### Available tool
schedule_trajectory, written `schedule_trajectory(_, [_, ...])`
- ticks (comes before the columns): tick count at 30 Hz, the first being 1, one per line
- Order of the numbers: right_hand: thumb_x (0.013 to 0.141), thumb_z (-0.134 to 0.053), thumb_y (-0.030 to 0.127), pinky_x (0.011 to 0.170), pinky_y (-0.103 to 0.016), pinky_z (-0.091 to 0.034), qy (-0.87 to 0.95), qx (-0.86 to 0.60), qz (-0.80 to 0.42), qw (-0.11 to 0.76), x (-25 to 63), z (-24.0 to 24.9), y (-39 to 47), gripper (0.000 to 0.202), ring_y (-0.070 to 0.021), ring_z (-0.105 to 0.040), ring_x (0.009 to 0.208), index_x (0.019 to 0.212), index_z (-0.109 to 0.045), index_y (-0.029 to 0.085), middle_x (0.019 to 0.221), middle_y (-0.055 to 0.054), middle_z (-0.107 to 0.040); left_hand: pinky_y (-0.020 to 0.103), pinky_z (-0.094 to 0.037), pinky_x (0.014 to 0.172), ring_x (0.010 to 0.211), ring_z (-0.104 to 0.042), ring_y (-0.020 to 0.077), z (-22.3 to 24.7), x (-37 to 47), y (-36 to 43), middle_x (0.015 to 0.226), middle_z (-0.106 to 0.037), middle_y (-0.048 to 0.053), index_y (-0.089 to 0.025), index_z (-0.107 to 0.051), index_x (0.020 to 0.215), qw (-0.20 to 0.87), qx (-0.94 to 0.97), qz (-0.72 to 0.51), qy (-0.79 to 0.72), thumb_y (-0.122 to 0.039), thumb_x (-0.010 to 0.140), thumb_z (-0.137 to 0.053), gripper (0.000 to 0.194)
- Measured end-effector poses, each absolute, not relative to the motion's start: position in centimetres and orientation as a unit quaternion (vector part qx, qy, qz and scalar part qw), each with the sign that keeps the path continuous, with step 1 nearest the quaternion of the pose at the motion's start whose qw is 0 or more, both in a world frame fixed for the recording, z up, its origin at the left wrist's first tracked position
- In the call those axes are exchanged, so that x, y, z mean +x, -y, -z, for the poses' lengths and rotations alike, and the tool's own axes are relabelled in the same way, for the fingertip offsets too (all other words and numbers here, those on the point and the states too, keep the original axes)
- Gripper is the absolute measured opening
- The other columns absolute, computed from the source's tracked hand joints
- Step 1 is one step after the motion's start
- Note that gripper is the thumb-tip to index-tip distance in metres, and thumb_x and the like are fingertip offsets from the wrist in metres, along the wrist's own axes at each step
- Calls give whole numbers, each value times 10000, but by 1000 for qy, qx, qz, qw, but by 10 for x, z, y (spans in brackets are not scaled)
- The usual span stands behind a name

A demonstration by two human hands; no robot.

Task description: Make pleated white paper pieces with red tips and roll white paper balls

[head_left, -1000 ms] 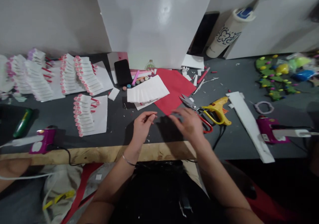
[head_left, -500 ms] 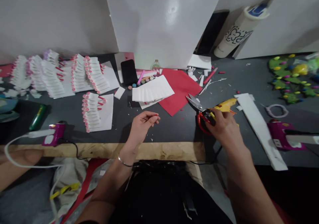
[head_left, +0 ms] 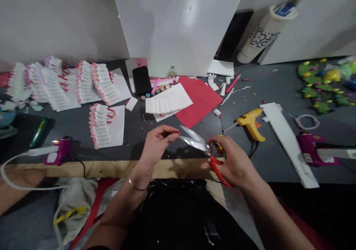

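Observation:
Above the front edge of the table, my left hand [head_left: 158,142] pinches a small red piece [head_left: 177,132]; most of it is hidden by the fingers, so its kind does not show. My right hand [head_left: 232,159] grips a pair of scissors [head_left: 196,141] with red and yellow handles. Their blades are apart and point left, with the tips close to the red piece. Behind the blades lie a red sheet [head_left: 198,101] and a stack of pleated white pieces [head_left: 169,99]. A yellow glue gun [head_left: 250,123] rests right of the scissors.
Rows of pleated white pieces with pink ends [head_left: 100,125] lie at left. A white foam strip [head_left: 290,144], a purple power adapter [head_left: 314,150] and green felt pieces [head_left: 314,83] are at right. A white tumbler [head_left: 260,36] stands behind. Another person's arm [head_left: 20,185] shows at left.
My right hand has picked up the scissors from beside the glue gun and brought them left, blades apart, up to my left fingertips. The left hand keeps its pinch, almost unmoved.

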State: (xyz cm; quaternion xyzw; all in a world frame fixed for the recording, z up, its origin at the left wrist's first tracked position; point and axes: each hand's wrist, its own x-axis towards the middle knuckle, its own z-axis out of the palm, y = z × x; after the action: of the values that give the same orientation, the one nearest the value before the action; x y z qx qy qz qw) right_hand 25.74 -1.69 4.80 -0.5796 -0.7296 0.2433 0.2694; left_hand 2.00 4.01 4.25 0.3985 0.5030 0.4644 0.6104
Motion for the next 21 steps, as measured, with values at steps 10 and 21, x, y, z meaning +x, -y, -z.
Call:
schedule_trajectory(10, [823,-671,513,583,-279,-493,762,-579,-165,239,243,-53,18,411,-175,-617,658,1089,-620,205,878,-59,-633,244,-524,713,790,-663,160,-45,12,-36,823,-728,56,-184,-770,765,599,457,-464,-465,-299,681,-832,156])
schedule_trajectory(21, [847,-651,517,574,-265,-457,769,-581,-155,216,245,-55,21,370,-161,-591,646,1079,-629,229,852,-38,-618,203,-496,664,721,-635,121,-42,12,-35,760,-710,27,-194,-776,752,613,445,-464,-459,-288,680,-850,140])
